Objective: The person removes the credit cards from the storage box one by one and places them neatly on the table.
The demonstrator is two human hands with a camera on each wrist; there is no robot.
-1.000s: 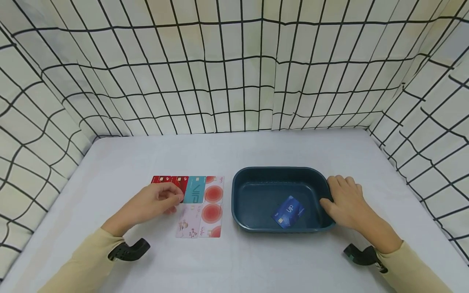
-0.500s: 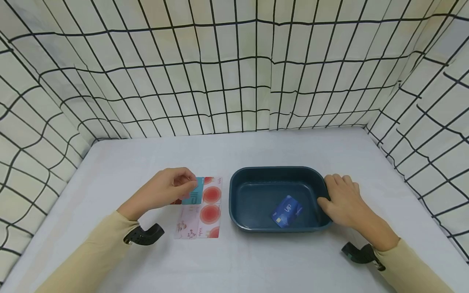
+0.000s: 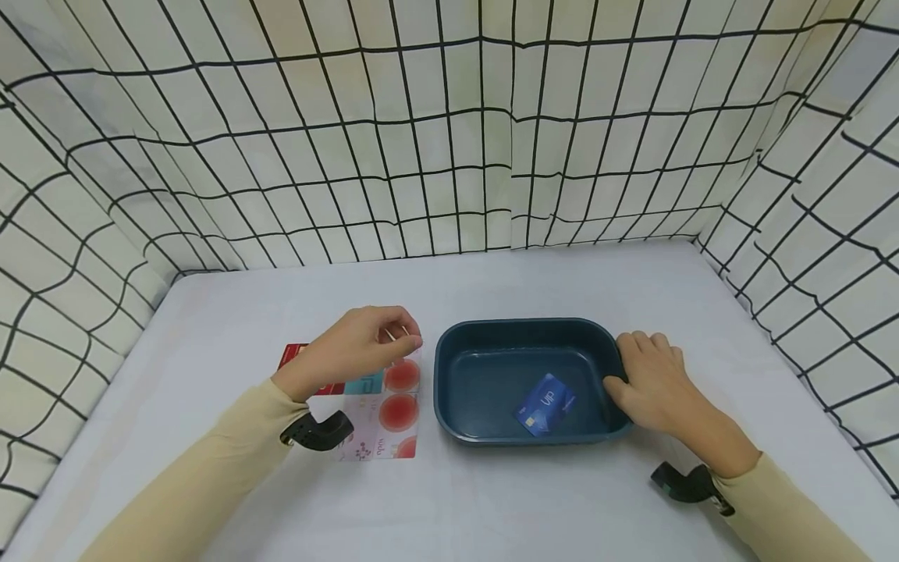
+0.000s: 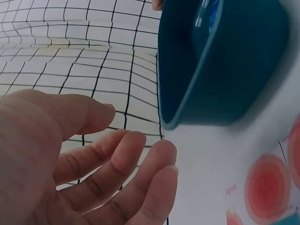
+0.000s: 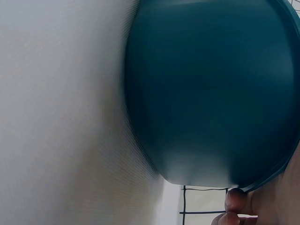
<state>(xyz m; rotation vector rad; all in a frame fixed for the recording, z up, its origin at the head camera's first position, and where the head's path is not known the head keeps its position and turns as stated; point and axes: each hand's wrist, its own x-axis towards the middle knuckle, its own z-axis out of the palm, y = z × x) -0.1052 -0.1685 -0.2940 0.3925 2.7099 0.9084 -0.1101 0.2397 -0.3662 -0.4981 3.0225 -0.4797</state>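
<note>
The left hand (image 3: 358, 347) hovers over the cards (image 3: 382, 406) at nine o'clock of the tub (image 3: 449, 367), fingers loosely curled, apparently empty (no card visible). The right hand (image 3: 649, 382) grips the tub's three-o'clock rim. Thin, flat cards may resist pinching and slide across the bench (image 3: 492, 499).

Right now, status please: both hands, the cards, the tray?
Left hand loosely curled above laid-out plastic cards, no card seen in it. Right hand holds dark teal plastic tray by its rim. Blue VIP card inside. Nothing in the way.
</note>
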